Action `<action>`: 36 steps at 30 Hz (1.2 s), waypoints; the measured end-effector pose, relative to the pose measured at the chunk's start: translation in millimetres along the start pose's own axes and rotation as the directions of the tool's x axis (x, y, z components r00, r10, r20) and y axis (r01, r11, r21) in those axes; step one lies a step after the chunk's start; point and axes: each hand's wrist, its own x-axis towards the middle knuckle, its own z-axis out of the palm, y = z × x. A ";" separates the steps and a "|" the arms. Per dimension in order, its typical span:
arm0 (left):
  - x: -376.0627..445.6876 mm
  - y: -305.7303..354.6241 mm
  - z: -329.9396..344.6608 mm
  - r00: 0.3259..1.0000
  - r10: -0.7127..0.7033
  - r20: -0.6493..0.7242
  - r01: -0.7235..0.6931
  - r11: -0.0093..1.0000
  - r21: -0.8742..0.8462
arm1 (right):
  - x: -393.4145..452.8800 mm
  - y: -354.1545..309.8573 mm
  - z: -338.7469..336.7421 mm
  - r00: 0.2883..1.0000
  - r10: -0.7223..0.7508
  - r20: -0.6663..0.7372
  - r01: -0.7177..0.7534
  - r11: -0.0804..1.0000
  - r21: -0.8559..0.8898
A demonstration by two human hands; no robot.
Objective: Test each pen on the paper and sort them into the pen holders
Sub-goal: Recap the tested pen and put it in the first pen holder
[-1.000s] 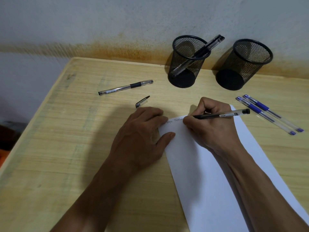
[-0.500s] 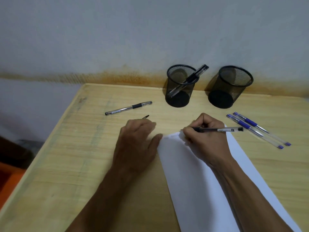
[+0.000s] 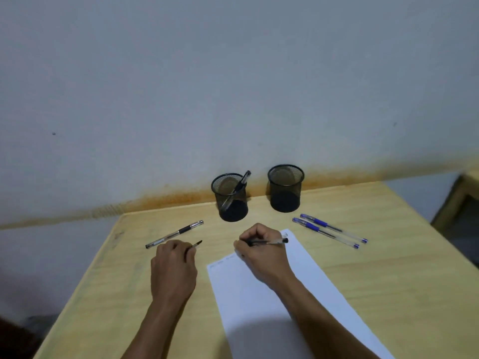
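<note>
My right hand [image 3: 261, 252] grips an uncapped black pen [image 3: 272, 241] lying almost level over the top of the white paper [image 3: 259, 301], which carries a short scribbled line near its top edge. My left hand [image 3: 172, 265] has its fingers closed on the pen's black cap [image 3: 197, 244], just left of the paper. Another black pen [image 3: 175, 233] lies on the table beyond my left hand. Two blue pens [image 3: 329, 230] lie to the right of the paper. The left mesh holder [image 3: 230, 196] contains one black pen [image 3: 237, 189]; the right mesh holder [image 3: 285, 187] looks empty.
The wooden table [image 3: 375, 281] stands against a grey wall with a rusty stain along its base. The table's left edge runs diagonally near my left arm. Another wooden piece of furniture [image 3: 458, 200] shows at the far right.
The camera tilted up and back. My left hand left the paper and picked up the cap. My right hand lifted the pen tip off the paper.
</note>
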 end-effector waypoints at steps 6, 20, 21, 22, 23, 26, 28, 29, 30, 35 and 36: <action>-9.0 18.6 -19.3 0.999 0.005 -0.032 -0.009 0.995 -0.103 | -10.7 -23.6 -9.6 0.995 0.096 -0.007 -0.093 0.978 0.188; -78.7 81.5 -81.1 1.000 0.020 0.018 -0.001 0.700 -0.715 | -82.0 -91.2 -44.4 0.963 -0.263 0.062 0.266 0.963 -0.049; -80.6 80.8 -81.1 0.999 0.035 0.007 -0.019 0.696 -0.718 | -82.8 -92.6 -44.6 0.958 -0.278 0.070 0.283 0.957 -0.072; -82.1 80.2 -81.2 0.999 0.049 0.000 -0.034 0.698 -0.715 | -83.4 -93.1 -44.9 0.954 -0.289 0.076 0.295 0.951 -0.091; -83.1 79.6 -81.0 0.998 0.060 -0.002 -0.043 0.699 -0.714 | -83.6 -92.7 -45.3 0.952 -0.297 0.079 0.305 0.946 -0.108; -85.1 76.9 -80.4 0.996 0.085 -0.010 -0.066 0.686 -0.725 | -84.0 -91.4 -45.9 0.948 -0.308 0.075 0.316 0.940 -0.130; -85.4 74.9 -79.9 0.996 0.086 -0.010 -0.066 0.675 -0.735 | -83.5 -91.6 -47.8 0.949 -0.309 0.055 0.314 0.943 -0.111; -85.2 74.3 -79.7 0.997 0.082 -0.008 -0.061 0.670 -0.740 | -82.9 -92.5 -49.1 0.950 -0.309 0.046 0.313 0.944 -0.104; -84.8 73.8 -79.8 0.997 0.083 -0.009 -0.063 0.670 -0.740 | -82.2 -93.1 -50.4 0.950 -0.310 0.044 0.313 0.944 -0.108; -85.8 76.1 -82.5 0.988 0.153 -0.032 -0.128 0.671 -0.731 | -80.7 -92.4 -49.4 0.943 -0.314 0.110 0.331 0.917 -0.222; -85.9 76.7 -82.4 0.988 0.151 -0.033 -0.127 0.670 -0.731 | -80.6 -92.6 -49.2 0.943 -0.317 0.106 0.333 0.915 -0.229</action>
